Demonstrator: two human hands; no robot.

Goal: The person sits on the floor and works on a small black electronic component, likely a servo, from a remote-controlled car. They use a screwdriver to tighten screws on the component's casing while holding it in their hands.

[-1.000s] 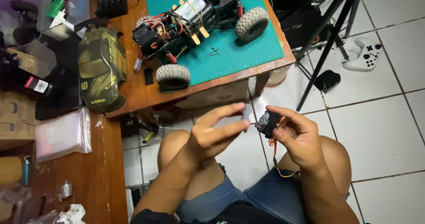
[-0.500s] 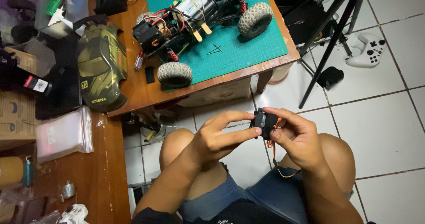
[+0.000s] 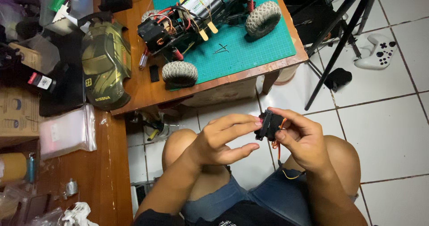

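Over my lap, my right hand [image 3: 300, 139] grips a small black servo motor [image 3: 268, 125]. Orange and yellow wires [image 3: 283, 163] trail down from it toward my knee. My left hand [image 3: 223, 139] touches the servo's left side with its fingertips, the fingers stretched out. On the desk above lies a radio-control car chassis [image 3: 196, 16] with knobby tyres, resting on a green cutting mat [image 3: 250, 47].
A camouflage car body shell [image 3: 106, 63] lies on the wooden desk [image 3: 134, 96]. To the left stand a clear plastic bag [image 3: 67, 130] and boxes. A black tripod [image 3: 339, 38] and a white game controller [image 3: 377, 51] are on the tiled floor at right.
My left hand has come in from holding a pale piece to resting its fingertips on the servo. Both hands have shifted slightly lower over my lap.
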